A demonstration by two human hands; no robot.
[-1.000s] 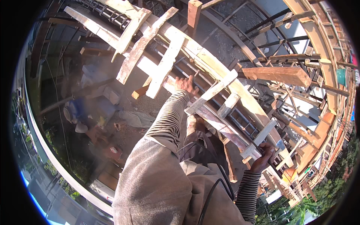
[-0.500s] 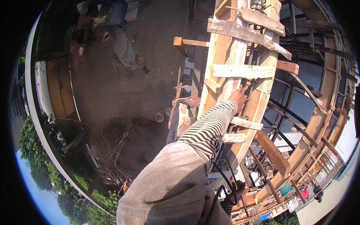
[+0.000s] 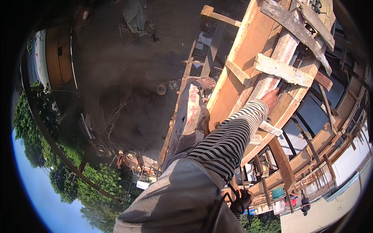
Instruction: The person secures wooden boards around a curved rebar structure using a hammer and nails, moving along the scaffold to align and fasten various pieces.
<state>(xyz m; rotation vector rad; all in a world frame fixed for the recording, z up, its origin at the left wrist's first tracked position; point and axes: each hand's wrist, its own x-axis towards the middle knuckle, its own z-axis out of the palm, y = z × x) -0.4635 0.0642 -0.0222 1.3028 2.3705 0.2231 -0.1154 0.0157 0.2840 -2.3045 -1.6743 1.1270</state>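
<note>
My left hand (image 3: 271, 99), at the end of a black-and-white striped sleeve, reaches into the long wooden formwork (image 3: 252, 42). Its fingers are curled round a steel bar (image 3: 280, 83) inside the channel, partly hidden by the hand and the boards. Just beyond it, a pale crosspiece (image 3: 285, 70) spans the formwork. Lower down, beside my body, my right hand (image 3: 244, 200) is in shadow and closed on black bent steel stirrups (image 3: 226, 197). My own arm and shirt hide part of them.
My sandalled foot (image 3: 205, 82) is on narrow scaffold planks (image 3: 182, 101) left of the formwork. Far below lies dirt ground with a pipe piece (image 3: 161, 89). More timber framing (image 3: 311, 153) curves along the right. A person (image 3: 305, 206) is far off at lower right.
The view has swung and tilted, so the formwork now slants toward the upper right. My left hand is still at the bar in the channel; my right hand keeps the stirrups.
</note>
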